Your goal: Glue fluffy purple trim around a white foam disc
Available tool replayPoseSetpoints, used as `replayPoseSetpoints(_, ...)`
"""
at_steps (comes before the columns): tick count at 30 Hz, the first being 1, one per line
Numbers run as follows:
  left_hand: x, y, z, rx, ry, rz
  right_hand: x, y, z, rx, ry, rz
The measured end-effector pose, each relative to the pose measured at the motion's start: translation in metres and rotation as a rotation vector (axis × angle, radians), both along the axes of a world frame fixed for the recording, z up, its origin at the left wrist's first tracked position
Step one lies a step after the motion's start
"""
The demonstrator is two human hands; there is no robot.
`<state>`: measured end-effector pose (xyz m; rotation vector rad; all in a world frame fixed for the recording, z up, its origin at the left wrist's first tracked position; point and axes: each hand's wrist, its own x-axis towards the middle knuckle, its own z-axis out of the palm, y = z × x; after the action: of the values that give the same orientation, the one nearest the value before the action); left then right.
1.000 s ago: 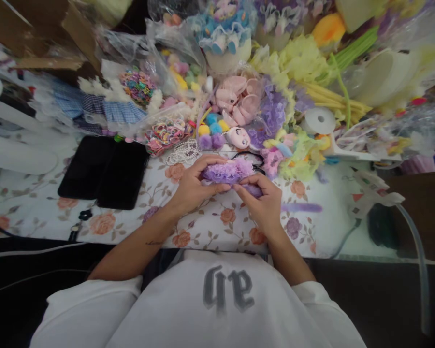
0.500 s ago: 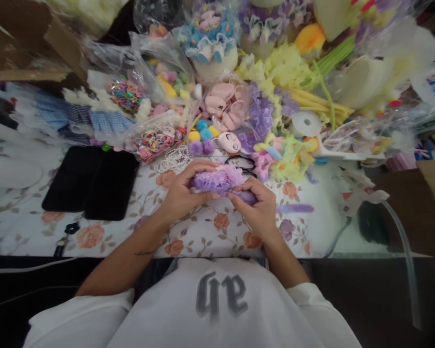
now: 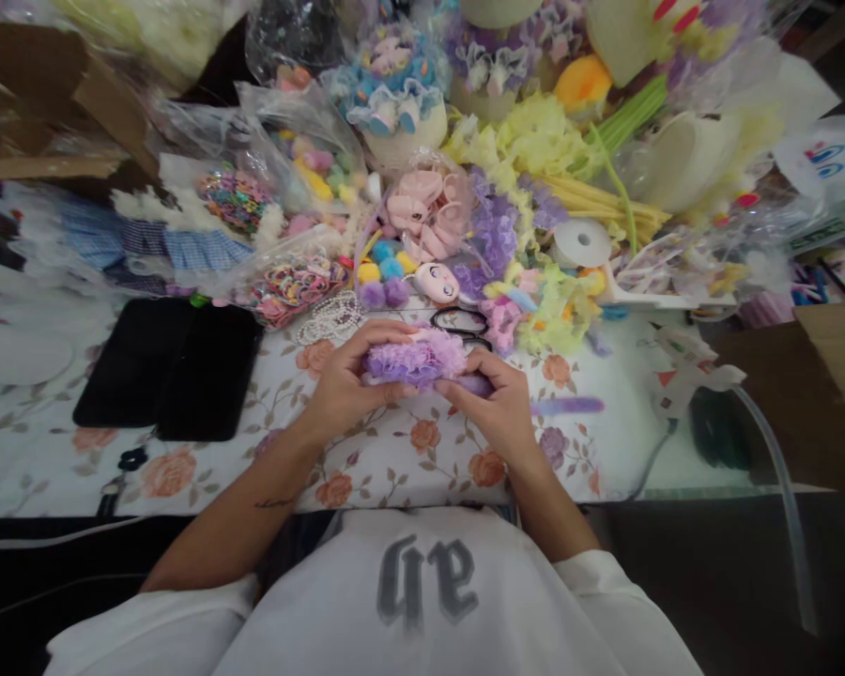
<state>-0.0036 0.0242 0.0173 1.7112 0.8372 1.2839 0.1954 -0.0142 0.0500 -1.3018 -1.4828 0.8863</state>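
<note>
My left hand (image 3: 342, 383) wraps its fingers round a ruffled purple fabric piece (image 3: 415, 356), held just above the floral tablecloth (image 3: 366, 451). My right hand (image 3: 497, 406) pinches the right end of the same piece, where a fuzzy purple strip shows under the fingers. Both hands are closed on it, close together at the table's middle front. A small doll head (image 3: 437, 282) and black scissors (image 3: 461, 322) lie just beyond the hands.
Two black phones (image 3: 173, 371) lie at the left. Bags of coloured rings (image 3: 292, 282), pompoms, beads, pink doll parts (image 3: 422, 211) and frilly trims crowd the back. A white tape roll (image 3: 581, 242) and a glue gun (image 3: 690, 376) sit at the right, beside a loose purple stem (image 3: 567, 406).
The view has tilted and shifted slightly, sliding the table contents leftward and downward. My hands keep the same hold on the purple piece, with only small finger movements.
</note>
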Motion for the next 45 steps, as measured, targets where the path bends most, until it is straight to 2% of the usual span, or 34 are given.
replayPoseSetpoints(9, 0.000, 0.000, 0.000, -0.020, -0.024, -0.019, 0.004, 0.001, 0.000, -0.034, 0.075, 0.050)
replayPoseSetpoints(19, -0.001, 0.000, -0.001, -0.048, -0.055, -0.048, 0.009, 0.004, -0.001, -0.147, 0.154, 0.092)
replayPoseSetpoints(26, -0.001, 0.001, -0.003, -0.060, -0.093, -0.082, 0.012, 0.005, -0.002, -0.160, 0.200, 0.117)
replayPoseSetpoints(35, 0.001, -0.001, -0.005, -0.151, -0.080, -0.075, 0.013, 0.007, -0.009, -0.101, 0.194, 0.082)
replayPoseSetpoints(41, 0.000, -0.001, -0.005, -0.138, -0.115, -0.111, 0.015, 0.009, -0.014, -0.147, 0.192, 0.084)
replayPoseSetpoints(45, 0.001, -0.002, -0.005, -0.184, -0.102, -0.103, 0.015, 0.012, -0.019, -0.145, 0.195, 0.085)
